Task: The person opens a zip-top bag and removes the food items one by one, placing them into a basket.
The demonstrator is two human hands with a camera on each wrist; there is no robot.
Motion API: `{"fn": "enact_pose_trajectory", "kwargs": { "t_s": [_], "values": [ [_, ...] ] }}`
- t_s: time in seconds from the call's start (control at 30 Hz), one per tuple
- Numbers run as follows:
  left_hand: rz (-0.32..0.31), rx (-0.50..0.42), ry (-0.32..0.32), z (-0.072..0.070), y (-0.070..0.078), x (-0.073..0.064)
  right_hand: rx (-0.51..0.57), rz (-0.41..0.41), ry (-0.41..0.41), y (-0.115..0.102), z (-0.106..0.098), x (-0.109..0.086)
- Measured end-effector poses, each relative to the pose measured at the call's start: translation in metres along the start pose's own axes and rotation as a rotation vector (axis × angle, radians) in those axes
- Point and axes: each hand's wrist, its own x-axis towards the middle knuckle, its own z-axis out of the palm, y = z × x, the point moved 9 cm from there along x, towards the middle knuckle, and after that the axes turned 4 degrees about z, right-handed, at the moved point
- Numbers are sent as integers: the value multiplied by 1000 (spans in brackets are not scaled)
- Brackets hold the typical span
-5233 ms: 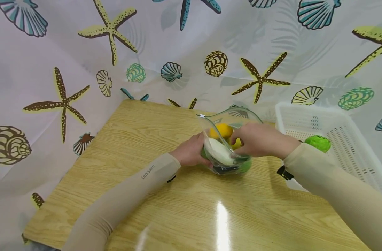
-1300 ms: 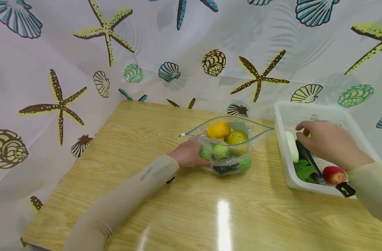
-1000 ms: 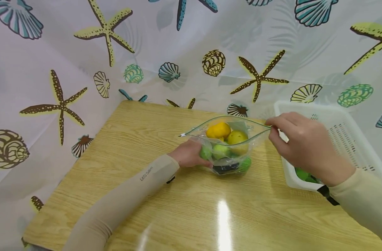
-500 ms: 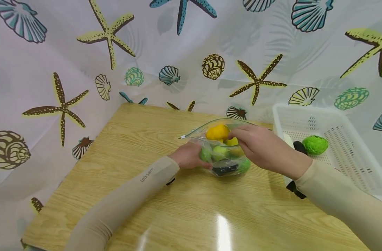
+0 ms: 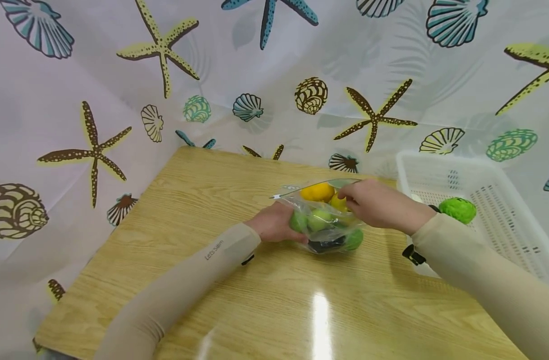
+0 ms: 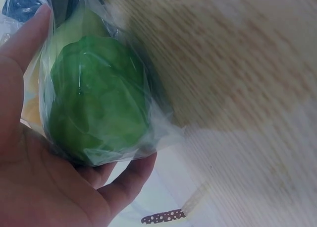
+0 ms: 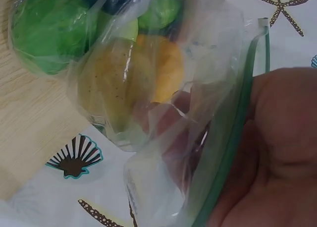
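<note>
Clasping the left side of a clear zip bag [image 5: 335,231] with the left-hand grip [image 5: 278,223], curled firmly round the plastic. In the left wrist view, pressing a thumb along the upper left and bent fingers along the bottom, around a green fruit [image 5: 298,221] inside the bag.

Reaching into the bag's mouth from the right with the right-hand grip [image 5: 373,205], bent at the fingers right beside a yellow fruit [image 5: 339,201]. In the right wrist view, blurred by the plastic at the fingertips; impossible to tell whether pinching the fruit or only touching.

Sitting, as for the bag, on a wood-grain counter [image 5: 220,300], just right of centre in the head frame. Filled also with an orange-yellow fruit [image 5: 318,192] at the top, a pale green fruit [image 5: 320,219] at the middle, a dark item [image 5: 326,245] at the bottom and a green round item [image 5: 354,240] at lower right.

Placed at the right of the frame: a white basket [image 5: 504,172] with a bright green item [image 5: 457,210] inside. Hung behind: a cloth [image 5: 274,60] with starfish and shell prints.
</note>
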Motion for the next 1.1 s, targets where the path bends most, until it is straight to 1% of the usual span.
{"fn": "enact_pose_trajectory", "kwargs": {
  "t_s": [0.13,0.23,0.37,0.43,0.67,0.8,0.9,1.1],
  "values": [
    [12,-4,30,-1,0,1,-21,12,-6,5,4,4],
    [20,-9,55,-2,0,3,-44,16,5,8,5,7],
    [11,-20,67,-2,0,2,-76,31,3,12,8,10],
    [16,-22,73,-3,1,2,-86,44,-9,15,10,11],
    [27,9,72,-4,4,2,-108,80,-66,24,17,11],
    [23,19,65,-4,4,4,-93,113,-107,30,20,10],
    [24,21,65,-3,3,5,-69,123,-106,32,21,10],
    [32,17,74,-2,2,6,-55,110,-77,34,25,11]
  ]
}}
